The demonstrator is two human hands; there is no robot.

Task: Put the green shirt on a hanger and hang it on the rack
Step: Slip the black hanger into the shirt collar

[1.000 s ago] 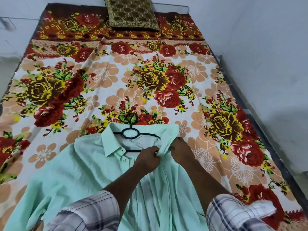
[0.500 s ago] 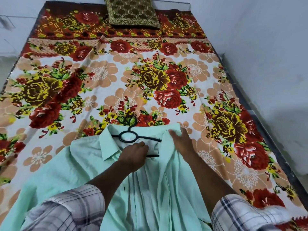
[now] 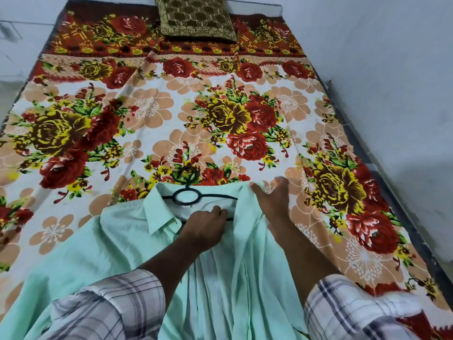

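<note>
Lying on the bed (image 3: 171, 114), green shirt (image 3: 117, 241) w/ black hanger (image 3: 218, 196) in collar; left hand (image 3: 204, 229) fingers clamped on hanger bar, right hand (image 3: 272, 202) blurred, fingers apart on shirt.

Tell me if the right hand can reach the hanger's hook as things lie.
Probably yes. The hook lies bare on the bedsheet just beyond the collar, nothing over it, and the right hand rests on the green shirt nearby.

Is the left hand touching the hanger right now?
Touching. The head view shows the left hand with fingers curled over the hanger's lower bar, which emerges beside them, inside the green shirt's open neck.
</note>
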